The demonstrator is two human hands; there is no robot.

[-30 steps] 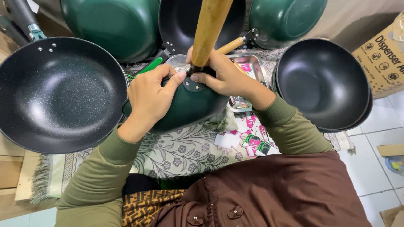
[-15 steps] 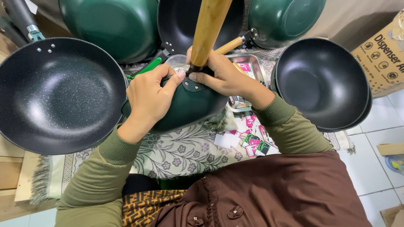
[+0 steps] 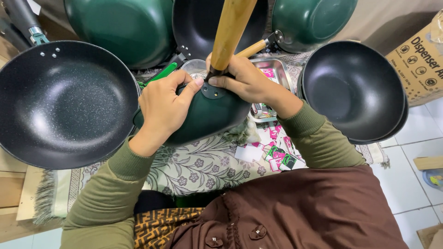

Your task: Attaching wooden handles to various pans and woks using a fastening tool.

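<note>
Floral cloth (image 3: 194, 168) ringed by dark woks; green wok (image 3: 203, 117) tilted on it, left hand (image 3: 164, 106) gripping its rim, right hand (image 3: 244, 80) pinching at bracket (image 3: 213, 91) under wooden handle (image 3: 230, 30). Handle fastening; next likely needs steady tightening

Glossy green enamelled pan (image 3: 203, 117), smooth wooden handle (image 3: 232, 32), floral woven cloth (image 3: 194, 166).

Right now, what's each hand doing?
Left hand: gripping the green pan.
Right hand: fingers at the bracket of its wooden handle.

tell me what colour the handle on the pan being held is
Light wooden brown handle, seen in the head view.
</note>
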